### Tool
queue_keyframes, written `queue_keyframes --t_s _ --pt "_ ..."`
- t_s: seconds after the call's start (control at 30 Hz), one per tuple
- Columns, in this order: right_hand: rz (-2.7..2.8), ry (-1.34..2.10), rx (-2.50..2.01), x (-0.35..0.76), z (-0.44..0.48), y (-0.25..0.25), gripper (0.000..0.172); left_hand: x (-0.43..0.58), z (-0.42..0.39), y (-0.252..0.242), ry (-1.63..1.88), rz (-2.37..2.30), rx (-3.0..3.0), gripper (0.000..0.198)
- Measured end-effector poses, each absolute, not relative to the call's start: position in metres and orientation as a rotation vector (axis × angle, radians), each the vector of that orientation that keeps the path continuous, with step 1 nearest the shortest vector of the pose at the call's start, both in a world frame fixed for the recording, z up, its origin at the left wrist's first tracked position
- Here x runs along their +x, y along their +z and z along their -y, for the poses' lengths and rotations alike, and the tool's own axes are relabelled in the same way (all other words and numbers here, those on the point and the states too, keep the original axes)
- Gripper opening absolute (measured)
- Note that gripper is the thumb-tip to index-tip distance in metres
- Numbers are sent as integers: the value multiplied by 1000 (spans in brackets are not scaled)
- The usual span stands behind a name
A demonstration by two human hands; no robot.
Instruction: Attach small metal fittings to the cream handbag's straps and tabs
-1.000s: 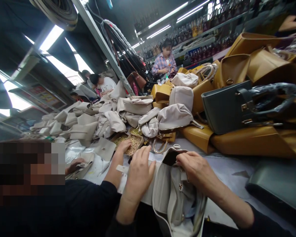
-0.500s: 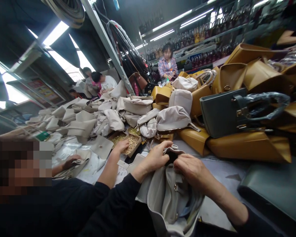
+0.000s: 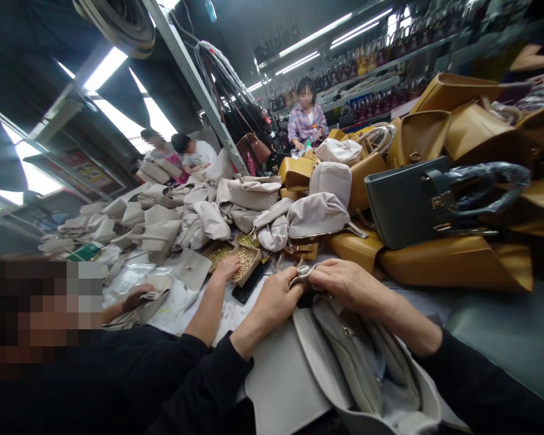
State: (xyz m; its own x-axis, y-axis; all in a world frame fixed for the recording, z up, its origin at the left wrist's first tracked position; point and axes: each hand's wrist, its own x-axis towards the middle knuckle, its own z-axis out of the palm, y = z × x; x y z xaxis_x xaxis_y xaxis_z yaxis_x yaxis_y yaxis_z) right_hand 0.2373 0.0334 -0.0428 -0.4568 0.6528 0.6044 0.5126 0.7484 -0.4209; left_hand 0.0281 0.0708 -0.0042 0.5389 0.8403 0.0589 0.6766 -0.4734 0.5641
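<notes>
A pale grey handbag [image 3: 340,368] lies open in front of me, its mouth toward me. My left hand [image 3: 276,299] is closed on the bag's far top edge, fingers curled over a small grey tab. My right hand [image 3: 344,281] grips the same edge right beside it, fingers pinched together. A dark phone-like slab [image 3: 247,289] lies on the table just left of my left hand.
A co-worker in black sits at my left, one hand [image 3: 226,266] in a tray of small gold fittings [image 3: 242,260], the other [image 3: 133,299] on a grey piece. Grey bags [image 3: 199,217] pile behind; mustard bags [image 3: 457,260] and a dark grey-green bag [image 3: 408,202] stack at right. Other people sit farther back.
The bag has swung so its flat side lies toward me. My left hand went from resting flat on it to gripping its top edge beside my right hand.
</notes>
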Motion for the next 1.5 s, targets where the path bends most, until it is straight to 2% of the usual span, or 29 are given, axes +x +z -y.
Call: queue_keyframes --t_s 0.3,0.63,0.77,0.9,1.03,1.13,1.27,1.37,1.5 --pt "2042 256 -1010 208 -31 -75 16 12 -47 -36 768 -1356 2037 20" --pt "1781 544 -1034 211 -22 -67 11 13 -51 -30 639 -1379 2138 13" --pt "1651 751 -958 211 -20 -66 10 10 -53 -34 645 -1387 2114 14" --pt "1488 803 -1007 208 -19 -66 11 9 -49 -33 640 -1327 2126 19" --pt "1278 984 -930 203 -20 -64 16 14 -34 -22 1058 -1276 2370 36" --pt "1164 1132 -798 199 -21 -60 21 18 -22 -10 1159 -1120 2504 27" --pt "1205 1048 -779 199 -19 -58 21 22 -16 -3 976 -1167 2428 24" --pt "1287 909 -816 201 -18 -58 20 24 -16 -5 965 -1250 2396 24" --pt "1323 921 -816 205 -20 -59 21 25 -17 -8 948 -1294 2422 22"
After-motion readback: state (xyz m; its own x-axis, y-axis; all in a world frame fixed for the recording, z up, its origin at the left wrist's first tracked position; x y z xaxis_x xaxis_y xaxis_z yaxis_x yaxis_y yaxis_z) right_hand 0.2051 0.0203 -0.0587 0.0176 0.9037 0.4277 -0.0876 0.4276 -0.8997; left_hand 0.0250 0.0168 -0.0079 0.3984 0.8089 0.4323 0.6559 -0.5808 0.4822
